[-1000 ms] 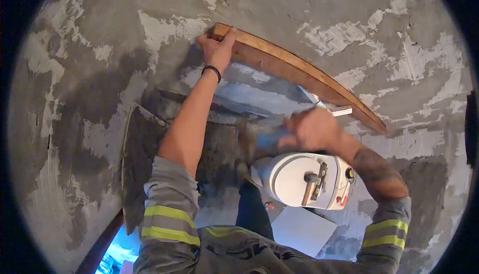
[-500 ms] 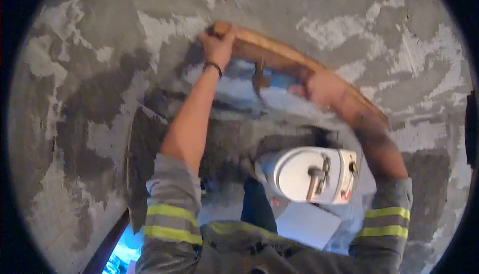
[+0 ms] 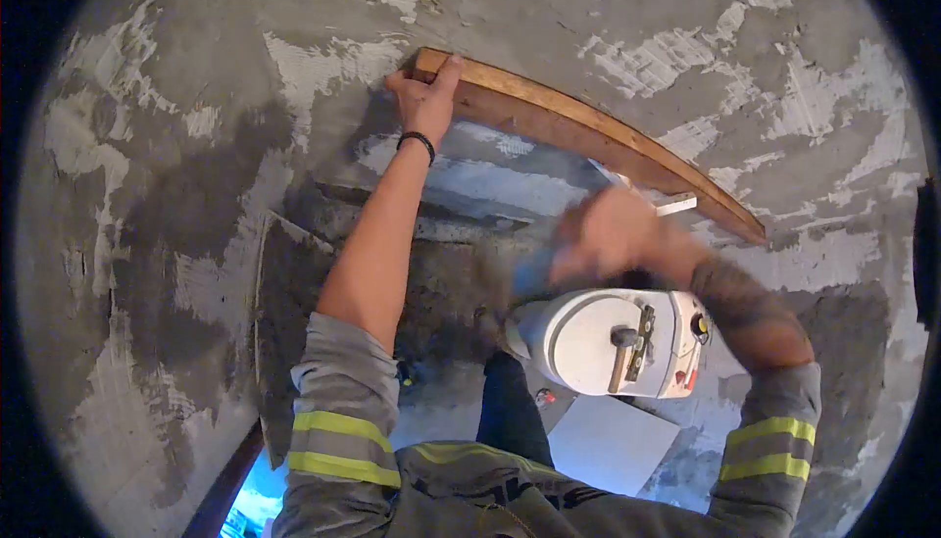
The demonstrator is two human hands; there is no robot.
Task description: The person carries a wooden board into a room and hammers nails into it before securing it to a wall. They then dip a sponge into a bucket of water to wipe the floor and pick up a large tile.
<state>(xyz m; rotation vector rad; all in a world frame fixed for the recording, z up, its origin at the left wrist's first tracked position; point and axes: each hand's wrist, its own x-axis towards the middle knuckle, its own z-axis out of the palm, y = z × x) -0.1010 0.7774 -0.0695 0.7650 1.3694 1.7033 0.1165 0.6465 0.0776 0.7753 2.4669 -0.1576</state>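
A long wooden board (image 3: 588, 119) lies along the grey plastered wall, its narrow edge facing me. My left hand (image 3: 427, 105) is closed round the board's left end, thumb over the edge. Below the board's right half, my right hand (image 3: 613, 234) is a blurred fist, apart from the board. It grips a hammer with a blue handle (image 3: 534, 271); motion smears the hammer's head. A short white strip (image 3: 676, 205) sticks out just beyond this hand, against the board's lower side.
A white toilet (image 3: 578, 342) stands below, its lid down. On it lie a mallet (image 3: 622, 342), a dark bar-shaped tool (image 3: 642, 342) and a yellow-and-black round item (image 3: 699, 324). A white panel (image 3: 613, 443) lies on the floor near my leg (image 3: 512, 401).
My right hand has swung down and away from the board with the hammer, which was up near the board's underside. The left hand keeps its hold on the board's end.
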